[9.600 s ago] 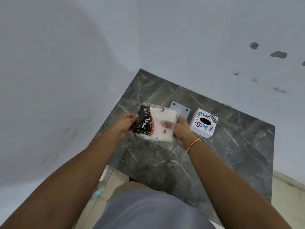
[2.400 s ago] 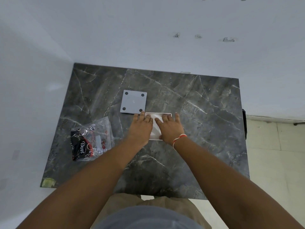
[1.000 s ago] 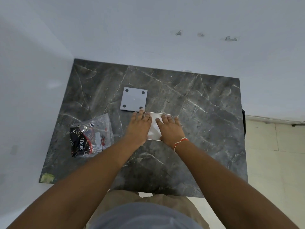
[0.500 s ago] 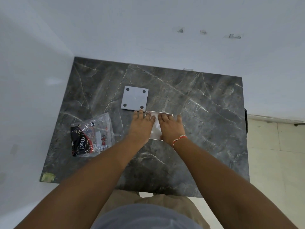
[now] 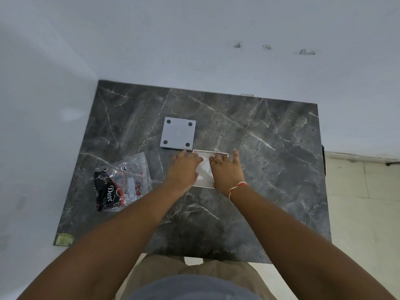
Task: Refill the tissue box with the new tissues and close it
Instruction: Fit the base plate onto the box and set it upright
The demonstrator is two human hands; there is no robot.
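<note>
The white tissue box (image 5: 211, 152) stands in the middle of the dark marble table (image 5: 270, 165), its open side facing up. White tissues (image 5: 204, 171) fill it and show between my hands. My left hand (image 5: 183, 169) lies flat over the box's left half, fingers stretched forward. My right hand (image 5: 226, 173) lies flat over the right half, one finger reaching past the far right corner. The box's grey square base plate (image 5: 178, 133), with four black dots, lies loose just behind and left of the box.
An emptied clear plastic tissue wrapper (image 5: 121, 182) with black and red print lies at the table's left. White walls border the table at the back and left. A tiled floor is to the right. A small greenish patch (image 5: 63, 239) marks the near left corner.
Since 9.6 s ago the tissues left the wrapper and went into the upturned box. Over the last second both hands have stayed flat on the tissues, shifting only slightly.
</note>
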